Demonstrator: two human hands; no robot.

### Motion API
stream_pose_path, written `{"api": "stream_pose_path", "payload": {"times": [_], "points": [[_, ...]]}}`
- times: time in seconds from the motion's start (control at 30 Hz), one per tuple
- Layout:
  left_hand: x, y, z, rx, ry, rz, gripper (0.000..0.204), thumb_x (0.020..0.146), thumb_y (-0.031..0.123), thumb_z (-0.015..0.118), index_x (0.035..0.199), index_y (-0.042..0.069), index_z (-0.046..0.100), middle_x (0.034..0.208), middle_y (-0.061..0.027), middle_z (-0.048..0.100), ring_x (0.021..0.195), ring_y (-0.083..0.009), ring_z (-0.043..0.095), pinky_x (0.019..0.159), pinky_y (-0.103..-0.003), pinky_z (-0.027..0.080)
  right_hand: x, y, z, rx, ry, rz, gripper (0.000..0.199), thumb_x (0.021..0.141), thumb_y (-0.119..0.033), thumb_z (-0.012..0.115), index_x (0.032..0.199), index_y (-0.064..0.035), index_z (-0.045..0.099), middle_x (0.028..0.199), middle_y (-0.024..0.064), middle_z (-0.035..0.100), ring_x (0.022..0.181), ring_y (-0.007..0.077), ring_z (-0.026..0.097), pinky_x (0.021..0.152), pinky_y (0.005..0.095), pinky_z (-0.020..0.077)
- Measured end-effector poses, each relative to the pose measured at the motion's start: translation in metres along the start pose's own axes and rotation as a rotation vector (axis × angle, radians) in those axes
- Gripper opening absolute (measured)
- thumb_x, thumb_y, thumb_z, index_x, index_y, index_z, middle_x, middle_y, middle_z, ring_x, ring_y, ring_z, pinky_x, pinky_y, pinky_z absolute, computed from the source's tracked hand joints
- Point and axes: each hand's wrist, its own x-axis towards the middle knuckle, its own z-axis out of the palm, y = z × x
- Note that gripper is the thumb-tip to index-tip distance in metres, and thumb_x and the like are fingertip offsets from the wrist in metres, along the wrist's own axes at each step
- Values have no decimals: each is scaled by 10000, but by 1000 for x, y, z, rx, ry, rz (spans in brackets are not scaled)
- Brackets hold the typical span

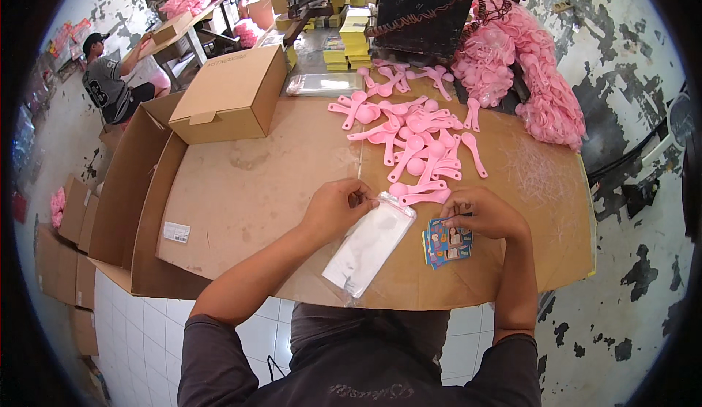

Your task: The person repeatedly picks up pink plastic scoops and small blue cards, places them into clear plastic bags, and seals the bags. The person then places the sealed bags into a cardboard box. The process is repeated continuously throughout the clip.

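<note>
A stack of clear plastic bags (369,250) lies slanted on the cardboard-covered table in front of me. My left hand (338,208) pinches the upper left corner of the bags, thumb and forefinger together. To their right is a small stack of colourful printed cards (448,246), mostly blue. The fingers of my right hand (484,213) close on the upper edge of these cards; the fingertips are partly hidden. Just beyond both hands spreads a heap of pink plastic measuring spoons (417,135), the nearest touching the top of the bags.
A closed cardboard box (230,96) and a long open carton (139,209) flank the table's left side. Clear packets (324,84), yellow stacks (356,38) and a black box-shaped machine (420,19) stand at the back. Bagged pink spoons (548,85) hang far right. A person (110,78) sits far left.
</note>
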Motion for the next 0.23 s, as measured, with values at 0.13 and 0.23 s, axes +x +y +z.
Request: {"api": "stream_pose_path", "payload": {"times": [0.13, 0.23], "points": [[-3, -5, 0, -58, 56, 111, 188, 851, 190, 829, 925, 36, 751, 882, -74, 681, 660, -164, 629, 626, -322, 505, 2, -2, 2, 18, -12, 118, 131, 906, -13, 753, 1019, -1, 688, 935, 81, 692, 850, 150, 658, 762, 321, 553], [-3, -10, 2, -102, 127, 193, 192, 864, 193, 820, 962, 42, 752, 934, -77, 690, 663, -162, 634, 624, -321, 502, 1, -1, 2, 119, 0, 107, 88, 934, -14, 733, 1010, -7, 688, 948, 71, 692, 863, 132, 662, 767, 318, 560]]}}
